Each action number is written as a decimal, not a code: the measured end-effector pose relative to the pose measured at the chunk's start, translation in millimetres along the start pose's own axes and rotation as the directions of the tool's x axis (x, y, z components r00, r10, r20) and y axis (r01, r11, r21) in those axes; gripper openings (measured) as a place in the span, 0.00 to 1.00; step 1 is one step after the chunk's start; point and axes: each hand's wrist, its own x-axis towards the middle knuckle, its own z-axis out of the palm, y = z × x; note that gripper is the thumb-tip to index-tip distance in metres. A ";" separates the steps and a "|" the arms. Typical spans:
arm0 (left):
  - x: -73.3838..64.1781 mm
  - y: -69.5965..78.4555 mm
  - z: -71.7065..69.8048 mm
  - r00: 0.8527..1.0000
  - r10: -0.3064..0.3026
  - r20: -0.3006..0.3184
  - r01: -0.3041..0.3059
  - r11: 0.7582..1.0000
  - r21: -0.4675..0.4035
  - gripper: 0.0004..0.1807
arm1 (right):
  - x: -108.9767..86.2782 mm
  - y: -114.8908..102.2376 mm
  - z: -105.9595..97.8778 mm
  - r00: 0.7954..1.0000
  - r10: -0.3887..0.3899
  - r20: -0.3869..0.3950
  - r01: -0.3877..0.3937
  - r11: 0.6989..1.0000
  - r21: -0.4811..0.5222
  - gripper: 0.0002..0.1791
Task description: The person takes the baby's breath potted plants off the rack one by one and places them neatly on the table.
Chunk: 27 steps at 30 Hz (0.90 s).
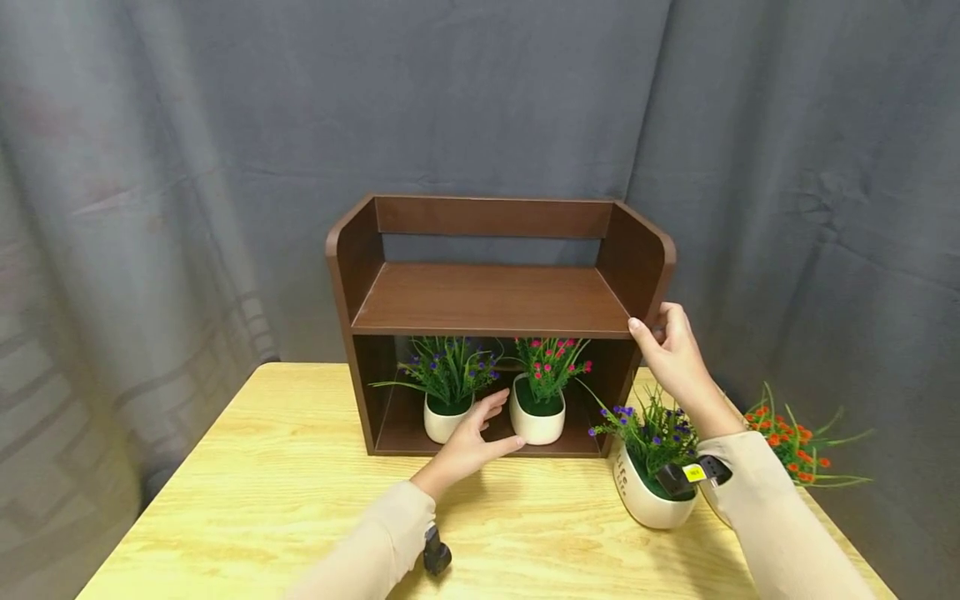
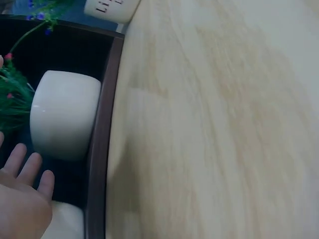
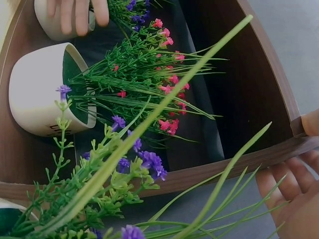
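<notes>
A brown two-tier wooden shelf (image 1: 491,300) stands on the table. In its lower compartment sit two white pots, one with purple flowers (image 1: 446,421) on the left, one with pink flowers (image 1: 538,425) on the right. My left hand (image 1: 468,446) reaches in front of the gap between these pots, fingers extended and thumb apart, holding nothing; the left wrist view shows the hand (image 2: 22,199) beside the pink-flowered pot (image 2: 65,114). With thumb at the front edge and fingers along the outer face, my right hand (image 1: 675,354) grips the shelf's right side panel (image 3: 271,154).
Right of the shelf, a white lettered pot with purple flowers (image 1: 652,492) stands on the wooden table (image 1: 225,483), under my right forearm. Behind that sleeve is a plant with orange flowers (image 1: 787,446), its pot mostly hidden. Grey curtains (image 1: 487,100) hang behind.
</notes>
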 end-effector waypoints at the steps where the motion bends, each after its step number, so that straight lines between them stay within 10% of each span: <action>1: 1.4 -1.5 2.1 1.000 -0.010 -0.011 0.010 1.000 0.006 0.44 | -0.1 -0.4 0.4 1.000 0.001 0.002 -0.001 1.000 0.002 0.25; 17: 33.0 -16.4 26.3 0.983 -0.167 -0.075 0.173 0.982 0.079 0.64 | 0.5 2.2 -1.0 1.000 0.002 0.031 -0.003 0.999 0.034 0.26; 27: 51.7 -19.2 34.3 0.982 -0.157 -0.107 0.164 0.984 0.066 0.67 | 0.6 3.6 2.5 1.000 0.003 0.012 -0.004 0.999 0.048 0.26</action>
